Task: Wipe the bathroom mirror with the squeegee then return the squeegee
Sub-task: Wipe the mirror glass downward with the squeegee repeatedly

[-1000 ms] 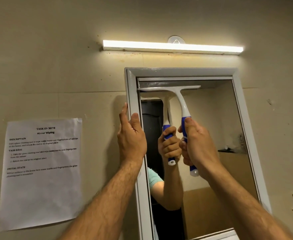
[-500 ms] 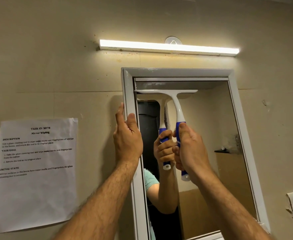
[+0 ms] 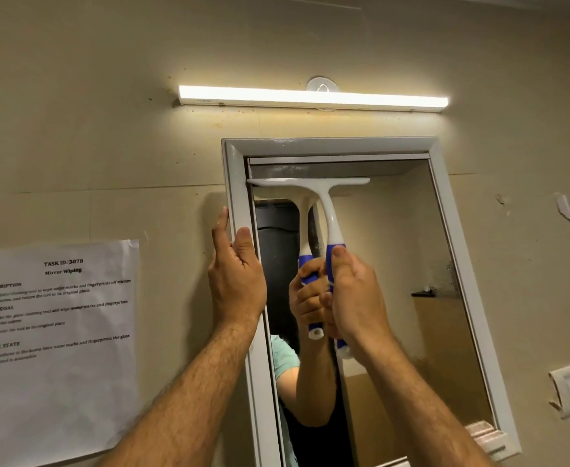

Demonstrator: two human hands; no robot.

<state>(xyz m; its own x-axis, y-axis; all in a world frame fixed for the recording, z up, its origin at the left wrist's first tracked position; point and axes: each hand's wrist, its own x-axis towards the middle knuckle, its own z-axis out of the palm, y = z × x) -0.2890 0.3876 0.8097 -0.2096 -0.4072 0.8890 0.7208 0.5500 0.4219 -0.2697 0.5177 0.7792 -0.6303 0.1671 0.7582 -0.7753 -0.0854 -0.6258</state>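
Squeegee (image 3: 324,210) blade lies level against the mirror (image 3: 394,264) top, handle straight down into the gripping right hand (image 3: 354,298). Left hand (image 3: 236,274), fingers straight, braces the frame's left edge.

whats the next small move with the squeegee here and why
Probably draw the squeegee straight down the mirror. Its blade sits level against the glass near the top left corner, the right hand grips the blue handle, and the left hand rests on the frame edge. All the glass below the blade looks not yet wiped on this pass.
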